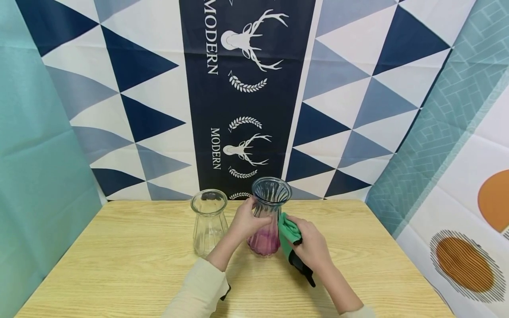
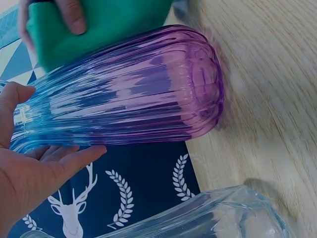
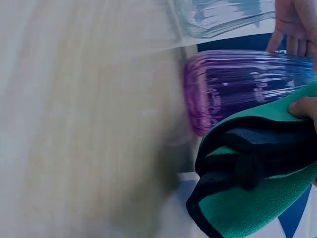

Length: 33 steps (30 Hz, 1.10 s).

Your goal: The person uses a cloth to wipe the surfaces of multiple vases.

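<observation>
A ribbed glass vase (image 1: pixel 265 236), blue at the flared rim and fading to pink at the base, stands upright on the table. My left hand (image 1: pixel 245 220) holds its narrower upper part from the left, thumb on one side and fingers on the other, as the left wrist view shows. In my right hand (image 1: pixel 312 245) is a folded green cloth (image 1: pixel 289 229) with dark edging, gripped against the vase's right side. The right wrist view shows the bunched cloth (image 3: pixel 247 213) with its dark inner folds, overlapping part of the vase (image 3: pixel 223 89).
A clear ribbed glass vase (image 1: pixel 208 232) stands upright just left of the left forearm. Both vases are on a light wood-grain table (image 1: pixel 131 260). Behind the table hangs a patterned curtain (image 1: pixel 246 101), with more hanging fabric at both sides.
</observation>
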Each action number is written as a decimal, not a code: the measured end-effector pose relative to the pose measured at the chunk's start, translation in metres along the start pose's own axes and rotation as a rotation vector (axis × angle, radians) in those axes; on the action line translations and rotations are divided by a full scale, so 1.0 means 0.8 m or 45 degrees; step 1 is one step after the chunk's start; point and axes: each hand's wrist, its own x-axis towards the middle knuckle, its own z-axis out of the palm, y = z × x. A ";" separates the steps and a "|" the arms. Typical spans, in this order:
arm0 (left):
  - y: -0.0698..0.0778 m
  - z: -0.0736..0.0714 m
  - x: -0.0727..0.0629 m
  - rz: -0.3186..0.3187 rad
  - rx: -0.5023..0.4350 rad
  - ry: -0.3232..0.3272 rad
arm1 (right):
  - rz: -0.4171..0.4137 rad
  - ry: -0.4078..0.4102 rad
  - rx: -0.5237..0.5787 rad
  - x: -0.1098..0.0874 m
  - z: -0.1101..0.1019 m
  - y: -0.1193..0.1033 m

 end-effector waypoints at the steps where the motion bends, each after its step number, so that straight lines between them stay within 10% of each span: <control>1: 0.000 0.000 0.000 0.004 0.001 -0.002 | -0.012 0.019 0.001 0.003 -0.002 0.000; 17: -0.002 -0.003 0.001 0.047 0.011 -0.046 | -0.288 0.096 -0.051 0.014 -0.004 0.016; 33: -0.001 0.002 0.001 0.016 0.025 0.003 | -0.191 0.024 -0.005 -0.004 0.008 0.026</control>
